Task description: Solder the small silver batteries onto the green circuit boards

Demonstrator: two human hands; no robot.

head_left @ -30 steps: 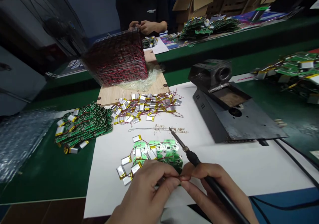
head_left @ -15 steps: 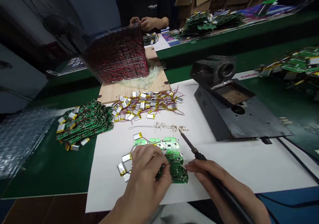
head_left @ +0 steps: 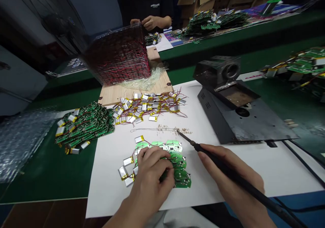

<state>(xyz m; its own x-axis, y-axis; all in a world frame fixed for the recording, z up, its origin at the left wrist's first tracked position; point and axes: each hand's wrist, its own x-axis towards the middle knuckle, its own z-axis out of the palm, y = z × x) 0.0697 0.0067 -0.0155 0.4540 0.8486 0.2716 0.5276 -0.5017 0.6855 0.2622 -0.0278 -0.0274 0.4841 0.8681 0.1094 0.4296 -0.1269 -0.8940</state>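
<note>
My right hand [head_left: 228, 174] grips a soldering iron [head_left: 218, 163], its tip on the brown-specked patch of the white paper, at the end of a thin looped wire [head_left: 149, 129]. My left hand [head_left: 152, 180] lies over the green circuit boards [head_left: 181, 177], with thumb and fingers pinched together; what is between the fingertips is hidden. Silver battery cells [head_left: 123, 172] with yellow ends lie beside the boards, left of that hand. One more cell [head_left: 139, 139] sits at the boards' upper left corner. Thin wires run across the boards.
Behind lies a heap of battery cells [head_left: 144, 106]. Stacked boards [head_left: 88, 126] and bubble wrap [head_left: 27, 140] are at left. A dark metal unit [head_left: 243, 116] stands at right. A red-wired block [head_left: 124, 59] rests on a wooden board [head_left: 162, 82]. Opposite, a person's hands [head_left: 149, 22] are working.
My right hand has moved up and away from the boards, tilting the iron flatter. Its tip has shifted slightly left onto the specked patch. My left hand stays nearly in place.
</note>
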